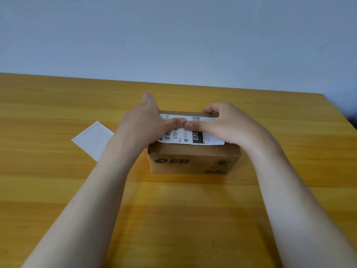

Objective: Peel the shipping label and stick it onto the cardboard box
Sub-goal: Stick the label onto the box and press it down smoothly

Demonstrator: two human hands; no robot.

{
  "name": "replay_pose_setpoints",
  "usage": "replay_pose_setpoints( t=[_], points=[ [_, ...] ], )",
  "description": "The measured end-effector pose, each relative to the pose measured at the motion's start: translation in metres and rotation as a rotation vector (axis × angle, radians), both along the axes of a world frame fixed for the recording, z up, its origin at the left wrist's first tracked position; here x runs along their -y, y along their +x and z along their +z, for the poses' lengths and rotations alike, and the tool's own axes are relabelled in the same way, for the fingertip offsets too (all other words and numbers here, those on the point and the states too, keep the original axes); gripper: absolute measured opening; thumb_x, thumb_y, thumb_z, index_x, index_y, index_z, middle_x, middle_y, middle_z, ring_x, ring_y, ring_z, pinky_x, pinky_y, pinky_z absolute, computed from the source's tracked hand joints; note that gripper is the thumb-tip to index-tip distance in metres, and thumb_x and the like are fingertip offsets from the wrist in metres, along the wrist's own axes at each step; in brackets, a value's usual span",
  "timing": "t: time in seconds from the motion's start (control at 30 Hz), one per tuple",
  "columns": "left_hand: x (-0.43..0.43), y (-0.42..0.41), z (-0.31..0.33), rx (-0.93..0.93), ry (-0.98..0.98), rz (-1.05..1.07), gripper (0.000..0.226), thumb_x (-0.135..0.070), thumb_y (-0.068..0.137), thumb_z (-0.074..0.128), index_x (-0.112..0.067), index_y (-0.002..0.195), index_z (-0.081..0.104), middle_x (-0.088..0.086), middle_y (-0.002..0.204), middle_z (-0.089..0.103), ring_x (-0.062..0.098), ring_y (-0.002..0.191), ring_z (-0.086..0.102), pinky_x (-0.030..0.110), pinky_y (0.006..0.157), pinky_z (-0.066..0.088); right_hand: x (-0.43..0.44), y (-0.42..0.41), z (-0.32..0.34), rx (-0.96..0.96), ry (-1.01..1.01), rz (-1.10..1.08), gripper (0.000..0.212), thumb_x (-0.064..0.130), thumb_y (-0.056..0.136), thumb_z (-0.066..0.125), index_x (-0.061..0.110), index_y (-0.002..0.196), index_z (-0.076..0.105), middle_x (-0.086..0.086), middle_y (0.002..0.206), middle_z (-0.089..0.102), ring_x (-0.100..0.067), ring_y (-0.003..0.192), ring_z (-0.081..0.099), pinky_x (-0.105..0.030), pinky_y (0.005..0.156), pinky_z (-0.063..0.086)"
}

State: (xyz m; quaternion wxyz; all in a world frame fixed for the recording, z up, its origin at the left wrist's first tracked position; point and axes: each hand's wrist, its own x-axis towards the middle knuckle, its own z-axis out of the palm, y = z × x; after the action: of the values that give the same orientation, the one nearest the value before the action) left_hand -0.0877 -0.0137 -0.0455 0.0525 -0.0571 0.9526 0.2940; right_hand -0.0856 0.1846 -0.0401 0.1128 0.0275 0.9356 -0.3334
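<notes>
A small brown cardboard box (193,159) stands on the wooden table, printed side facing me. A white shipping label (180,137) with barcode and black block lies flat across the box top. My left hand (143,124) rests on the label's left part, fingers over the far left edge of the box. My right hand (226,124) lies on the label's right part, fingers curled over the far right corner. Both thumbs press on the label and meet tip to tip at its middle. The hands hide much of the label.
A blank white backing sheet (92,140) lies flat on the yellow wooden table (58,105), left of the box and partly under my left forearm. A pale wall runs behind the table's far edge. The table's right edge slants at the far right.
</notes>
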Motion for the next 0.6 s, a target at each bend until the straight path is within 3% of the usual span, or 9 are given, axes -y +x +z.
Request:
replay_pose_setpoints(
  t=[0.1, 0.23, 0.33, 0.47, 0.6],
  points=[
    [0.002, -0.001, -0.001, 0.002, -0.017, -0.007, 0.071, -0.071, 0.077, 0.072, -0.015, 0.111, 0.043, -0.001, 0.087, 0.06, 0.017, 0.075, 0.06, 0.035, 0.058, 0.05, 0.0, 0.0, -0.001, -0.009, 0.043, -0.005, 0.096, 0.086, 0.061, 0.076, 0.034, 0.14, 0.059, 0.013, 0.133, 0.06, -0.014, 0.112, 0.06, -0.036, 0.085, 0.053],
    [0.003, -0.002, -0.001, -0.007, -0.006, 0.007, 0.07, -0.073, 0.075, 0.072, -0.017, 0.107, 0.046, -0.002, 0.087, 0.06, 0.016, 0.078, 0.06, 0.034, 0.059, 0.046, -0.001, -0.004, -0.006, -0.05, 0.06, -0.041, 0.067, 0.086, 0.063, 0.074, 0.04, 0.111, 0.066, 0.021, 0.105, 0.065, -0.011, 0.097, 0.065, -0.04, 0.085, 0.056],
    [0.003, -0.003, -0.001, -0.011, 0.011, 0.028, 0.061, -0.069, 0.079, 0.072, -0.018, 0.102, 0.048, -0.003, 0.086, 0.062, 0.016, 0.078, 0.06, 0.034, 0.06, 0.045, -0.003, -0.008, -0.012, -0.082, 0.068, -0.061, 0.062, 0.089, 0.062, 0.07, 0.037, 0.095, 0.069, 0.016, 0.092, 0.071, -0.014, 0.09, 0.068, -0.041, 0.079, 0.054],
    [0.004, -0.006, -0.005, -0.059, 0.026, 0.04, 0.048, -0.064, 0.085, 0.07, -0.02, 0.088, 0.049, -0.002, 0.081, 0.068, 0.021, 0.076, 0.066, 0.041, 0.068, 0.056, -0.005, -0.01, -0.013, -0.115, 0.079, -0.064, 0.061, 0.091, 0.063, 0.066, 0.034, 0.087, 0.071, 0.014, 0.084, 0.074, -0.014, 0.084, 0.07, -0.039, 0.072, 0.051],
    [0.006, -0.008, -0.008, -0.106, 0.075, 0.051, 0.044, -0.058, 0.089, 0.068, -0.019, 0.082, 0.05, -0.001, 0.078, 0.071, 0.023, 0.074, 0.069, 0.047, 0.073, 0.061, -0.006, -0.01, -0.014, -0.158, 0.115, -0.059, 0.052, 0.082, 0.079, 0.064, 0.031, 0.085, 0.071, 0.011, 0.081, 0.073, -0.017, 0.081, 0.07, -0.037, 0.067, 0.048]
  ],
)
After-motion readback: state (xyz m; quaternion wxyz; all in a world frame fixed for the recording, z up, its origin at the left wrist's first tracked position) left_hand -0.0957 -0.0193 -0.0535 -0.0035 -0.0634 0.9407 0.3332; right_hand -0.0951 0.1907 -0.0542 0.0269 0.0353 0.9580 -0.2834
